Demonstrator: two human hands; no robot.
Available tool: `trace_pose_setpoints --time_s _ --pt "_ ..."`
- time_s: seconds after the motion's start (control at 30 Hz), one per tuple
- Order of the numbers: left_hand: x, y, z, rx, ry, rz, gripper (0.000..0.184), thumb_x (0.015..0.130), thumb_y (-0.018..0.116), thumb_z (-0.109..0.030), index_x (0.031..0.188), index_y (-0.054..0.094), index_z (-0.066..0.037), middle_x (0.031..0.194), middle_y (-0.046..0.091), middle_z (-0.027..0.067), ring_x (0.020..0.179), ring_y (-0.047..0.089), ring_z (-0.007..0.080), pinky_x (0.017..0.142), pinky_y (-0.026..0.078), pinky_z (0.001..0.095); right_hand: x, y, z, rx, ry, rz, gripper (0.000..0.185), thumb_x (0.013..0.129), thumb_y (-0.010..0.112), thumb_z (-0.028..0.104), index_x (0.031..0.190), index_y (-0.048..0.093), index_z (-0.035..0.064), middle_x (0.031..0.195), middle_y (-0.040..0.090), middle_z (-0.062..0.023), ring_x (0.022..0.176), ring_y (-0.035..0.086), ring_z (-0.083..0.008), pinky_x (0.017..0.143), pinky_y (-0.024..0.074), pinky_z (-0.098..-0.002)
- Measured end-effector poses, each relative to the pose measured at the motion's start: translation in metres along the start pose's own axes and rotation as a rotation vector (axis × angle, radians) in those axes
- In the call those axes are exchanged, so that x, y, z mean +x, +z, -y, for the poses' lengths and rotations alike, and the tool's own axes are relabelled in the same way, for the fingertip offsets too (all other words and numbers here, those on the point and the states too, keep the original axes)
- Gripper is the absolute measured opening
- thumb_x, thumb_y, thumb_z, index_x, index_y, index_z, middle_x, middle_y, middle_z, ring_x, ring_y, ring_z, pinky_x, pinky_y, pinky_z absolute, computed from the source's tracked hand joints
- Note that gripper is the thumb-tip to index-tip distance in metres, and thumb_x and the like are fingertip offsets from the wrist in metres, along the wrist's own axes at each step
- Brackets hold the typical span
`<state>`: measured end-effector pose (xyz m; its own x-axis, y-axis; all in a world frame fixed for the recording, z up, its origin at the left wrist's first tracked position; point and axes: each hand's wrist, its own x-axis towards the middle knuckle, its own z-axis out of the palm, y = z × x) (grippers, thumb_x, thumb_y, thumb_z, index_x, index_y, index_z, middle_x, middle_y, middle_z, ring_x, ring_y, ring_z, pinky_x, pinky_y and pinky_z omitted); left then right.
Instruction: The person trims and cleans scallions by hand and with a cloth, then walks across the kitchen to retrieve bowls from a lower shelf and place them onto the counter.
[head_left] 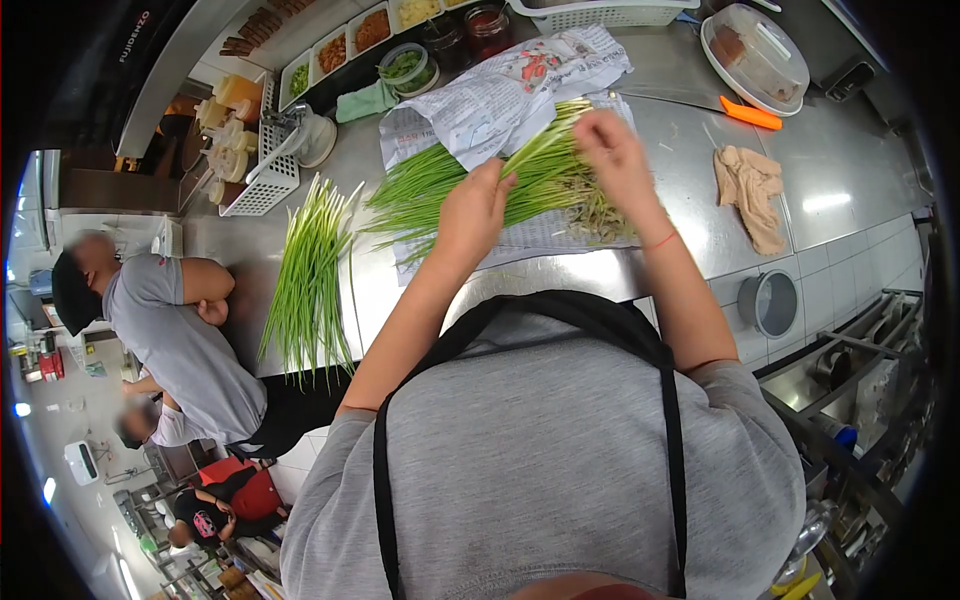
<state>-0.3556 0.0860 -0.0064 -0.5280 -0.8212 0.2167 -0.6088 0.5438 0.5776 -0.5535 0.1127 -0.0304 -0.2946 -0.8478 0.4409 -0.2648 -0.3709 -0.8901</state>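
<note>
My left hand (476, 208) is closed around a small bunch of green onions (537, 147), their pale ends pointing up and to the right. Close to those pale ends is my right hand (614, 163), its fingers curled and slightly blurred; what they pinch, if anything, I cannot make out. Beneath both hands, a larger pile of green onions (425, 195) lies on printed newspaper (470, 110), partly covered by a fold of it. Brownish roots and trimmings (597, 208) gather below my right hand. Another bundle of green onions (312, 270) rests on the steel counter to the left.
An orange-handled knife (750, 113), a tan cloth (750, 195) and a covered dish (757, 55) are on the right. A white basket (262, 180) with bottles stands left, near a green cloth (367, 102). A co-worker (185, 320) stands at the counter's left end. Below right is a grey bucket (772, 303).
</note>
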Motion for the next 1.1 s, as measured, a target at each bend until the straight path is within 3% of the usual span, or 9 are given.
trace_pose_setpoints --time_s 0.07,0.17,0.23,0.4,0.5,0.67,0.83,0.93,1.1 --pt "-0.002 -0.004 0.010 0.000 -0.018 -0.010 0.018 0.090 0.048 -0.019 0.087 0.051 -0.001 0.074 0.055 0.0185 0.068 0.054 0.0353 0.060 0.040 0.0399 0.010 -0.027 -0.017 0.152 0.088 -0.097 0.013 0.083 0.059 0.013 0.083 0.056 -0.0001 0.076 0.053 -0.0082 0.071 0.053 -0.0193 0.065 0.0419 -0.0265" --pt "-0.005 -0.007 0.021 -0.045 -0.065 -0.051 0.019 0.090 0.048 -0.019 0.086 0.049 0.000 0.073 0.055 0.0208 0.067 0.053 0.0383 0.057 0.040 0.0429 0.011 -0.066 -0.025 -0.099 0.084 -0.041 0.015 0.080 0.063 0.018 0.087 0.058 0.0051 0.077 0.055 -0.0060 0.076 0.054 -0.0208 0.070 0.0413 -0.0323" --pt "-0.005 -0.007 0.022 -0.096 -0.116 -0.068 0.021 0.089 0.051 -0.020 0.088 0.051 0.000 0.070 0.054 0.0200 0.063 0.053 0.0363 0.056 0.039 0.0410 0.003 -0.076 -0.023 -0.772 0.069 0.166 0.016 0.076 0.067 0.020 0.087 0.060 0.0111 0.083 0.055 -0.0024 0.085 0.054 -0.0214 0.077 0.0380 -0.0390" --pt "0.001 0.000 0.016 -0.091 -0.128 -0.057 0.024 0.086 0.057 -0.023 0.091 0.053 0.000 0.070 0.055 0.0188 0.059 0.053 0.0327 0.054 0.039 0.0395 -0.009 -0.036 -0.015 -0.760 -0.087 0.122 0.015 0.070 0.068 0.016 0.083 0.061 0.0148 0.092 0.053 0.0010 0.091 0.051 -0.0206 0.082 0.0342 -0.0419" --pt "0.001 0.000 0.011 -0.080 -0.141 -0.034 0.026 0.085 0.059 -0.024 0.092 0.054 0.000 0.069 0.055 0.0179 0.056 0.052 0.0309 0.053 0.039 0.0379 -0.008 -0.015 -0.016 -0.773 -0.211 0.359 0.011 0.071 0.066 0.014 0.081 0.061 0.0138 0.088 0.052 0.0004 0.094 0.049 -0.0193 0.085 0.0320 -0.0418" --pt "0.000 -0.009 0.001 -0.100 -0.176 -0.008 0.027 0.083 0.061 -0.025 0.094 0.054 -0.001 0.069 0.053 0.0148 0.057 0.052 0.0279 0.052 0.040 0.0350 -0.001 -0.010 -0.014 -0.744 -0.191 0.413 0.008 0.073 0.064 0.014 0.080 0.061 0.0121 0.087 0.052 0.0000 0.093 0.049 -0.0197 0.086 0.0317 -0.0394" --pt "0.005 -0.005 -0.006 0.091 0.149 -0.110 0.027 0.075 0.068 -0.021 0.092 0.059 -0.003 0.066 0.046 0.0075 0.058 0.044 0.0182 0.053 0.036 0.0288 -0.001 -0.014 0.012 -0.605 -0.233 0.447 0.008 0.077 0.061 0.016 0.082 0.059 0.0104 0.086 0.051 -0.0007 0.093 0.048 -0.0194 0.087 0.0312 -0.0371" --pt "0.009 -0.002 0.002 0.116 0.078 0.044 0.027 0.075 0.067 -0.027 0.090 0.060 -0.006 0.077 0.054 0.0083 0.070 0.055 0.0281 0.057 0.042 0.0348 -0.002 -0.016 0.019 -0.561 -0.225 0.445 0.010 0.079 0.060 0.019 0.082 0.058 0.0095 0.084 0.053 -0.0016 0.091 0.050 -0.0196 0.087 0.0322 -0.0387" --pt "0.010 -0.011 0.015 -0.113 0.026 0.172 0.023 0.078 0.065 -0.026 0.086 0.062 -0.004 0.070 0.055 0.0100 0.063 0.054 0.0234 0.055 0.040 0.0316 -0.005 -0.032 0.020 -0.536 -0.087 0.534 0.011 0.081 0.058 0.018 0.082 0.054 0.0076 0.080 0.055 -0.0039 0.086 0.052 -0.0213 0.086 0.0337 -0.0387"
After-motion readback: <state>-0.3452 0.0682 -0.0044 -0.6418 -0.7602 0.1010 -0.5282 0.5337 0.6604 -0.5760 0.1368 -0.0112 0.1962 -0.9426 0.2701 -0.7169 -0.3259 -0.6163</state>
